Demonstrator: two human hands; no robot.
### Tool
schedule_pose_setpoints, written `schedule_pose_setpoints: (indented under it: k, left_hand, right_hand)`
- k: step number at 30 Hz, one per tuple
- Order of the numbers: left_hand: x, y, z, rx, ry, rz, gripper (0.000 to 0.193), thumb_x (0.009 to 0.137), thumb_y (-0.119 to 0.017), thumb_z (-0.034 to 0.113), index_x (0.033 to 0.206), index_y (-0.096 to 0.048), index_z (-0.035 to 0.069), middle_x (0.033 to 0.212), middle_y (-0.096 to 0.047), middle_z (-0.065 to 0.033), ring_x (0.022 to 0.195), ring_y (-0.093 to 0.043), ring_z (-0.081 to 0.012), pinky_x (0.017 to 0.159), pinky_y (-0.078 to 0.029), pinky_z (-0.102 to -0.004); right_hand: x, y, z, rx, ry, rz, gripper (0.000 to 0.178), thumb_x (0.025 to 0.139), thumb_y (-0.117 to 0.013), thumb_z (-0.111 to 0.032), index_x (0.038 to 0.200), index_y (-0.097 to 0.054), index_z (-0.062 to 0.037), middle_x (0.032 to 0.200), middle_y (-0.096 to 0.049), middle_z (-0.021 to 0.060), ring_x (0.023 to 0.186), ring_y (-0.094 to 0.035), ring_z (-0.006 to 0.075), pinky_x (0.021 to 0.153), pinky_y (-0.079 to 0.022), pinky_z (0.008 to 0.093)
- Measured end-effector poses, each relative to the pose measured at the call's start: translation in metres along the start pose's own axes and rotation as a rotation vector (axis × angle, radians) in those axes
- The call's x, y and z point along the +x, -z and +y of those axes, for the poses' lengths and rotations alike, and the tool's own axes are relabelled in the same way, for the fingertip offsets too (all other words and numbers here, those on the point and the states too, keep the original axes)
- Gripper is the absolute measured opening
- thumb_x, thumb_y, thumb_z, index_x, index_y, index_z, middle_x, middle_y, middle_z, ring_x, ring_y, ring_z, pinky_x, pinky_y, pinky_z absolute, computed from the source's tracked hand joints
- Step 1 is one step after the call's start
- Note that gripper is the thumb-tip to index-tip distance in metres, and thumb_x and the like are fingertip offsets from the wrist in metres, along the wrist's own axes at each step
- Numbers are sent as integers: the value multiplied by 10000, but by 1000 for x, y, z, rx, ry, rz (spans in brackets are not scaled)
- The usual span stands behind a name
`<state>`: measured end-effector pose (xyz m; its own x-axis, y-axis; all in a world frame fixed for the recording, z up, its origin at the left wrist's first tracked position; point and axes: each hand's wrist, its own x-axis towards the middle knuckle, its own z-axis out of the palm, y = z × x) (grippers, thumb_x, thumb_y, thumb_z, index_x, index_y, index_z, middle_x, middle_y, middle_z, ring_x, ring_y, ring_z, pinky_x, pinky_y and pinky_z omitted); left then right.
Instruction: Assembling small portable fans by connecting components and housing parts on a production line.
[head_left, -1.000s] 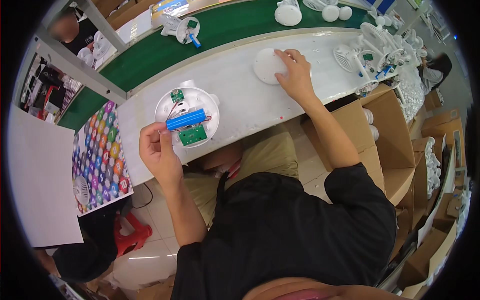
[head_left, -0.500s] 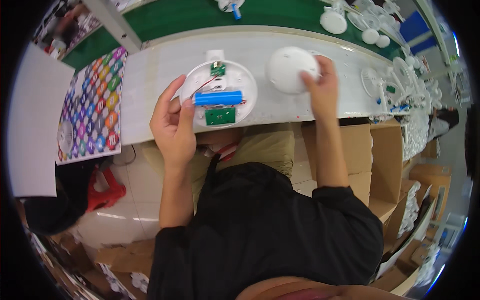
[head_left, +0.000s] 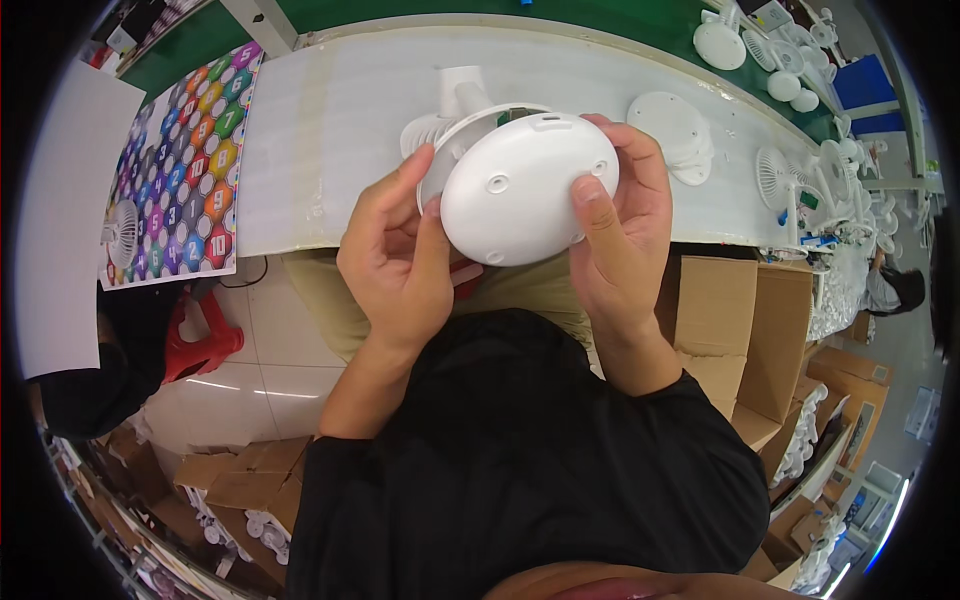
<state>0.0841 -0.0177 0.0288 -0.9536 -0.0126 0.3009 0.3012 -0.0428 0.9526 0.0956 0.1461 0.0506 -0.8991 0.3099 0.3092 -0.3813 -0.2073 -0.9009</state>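
My left hand (head_left: 400, 265) grips the rim of a small white fan's round base (head_left: 434, 170), fingers behind and thumb in front. The right hand (head_left: 630, 225) holds a smooth white round cover (head_left: 530, 210), its thumb on the face near a screw hole. Tilted, the cover lies over the open side of the base, with a gap at the upper left. A bit of green circuit board (head_left: 512, 116) shows in that gap; the rest of the inside is hidden. Behind the base, the fan's white neck (head_left: 460, 88) stands out above the table.
A pile of white round covers (head_left: 668, 130) lies right of my hands. Fans and loose parts (head_left: 800, 190) crowd the table's right end. A colourful hexagon-patterned sheet (head_left: 185, 175) covers the left end. Below the right edge stands an open cardboard box (head_left: 745, 320).
My right hand has brought the cover left from beside the base onto it. The blue battery and lower green board, visible before, are now hidden. The base is raised and tilted.
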Motion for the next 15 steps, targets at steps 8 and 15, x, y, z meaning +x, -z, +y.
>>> schedule_pose_setpoints:
  k: [8,15]
  left_hand:
    - [-7,15,-21,-309,1,-91,388,893,-590,-12,1271,-527,-70,1128,-615,-161,970,-609,-192,826,-504,-255]
    - [-27,20,-21,-35,-134,-75,438,923,-583,71,1315,-468,-86,1200,-583,-206,1018,-599,-234,857,-506,-310]
  right_hand:
    - [-10,-6,3,-44,-125,-19,455,853,-641,-23,1257,-433,-27,1211,-500,149,1055,-510,222,922,-436,315]
    - [-19,-5,24,-154,165,-119,475,836,-652,-9,1261,-440,-20,1203,-505,159,1024,-522,229,902,-449,310]
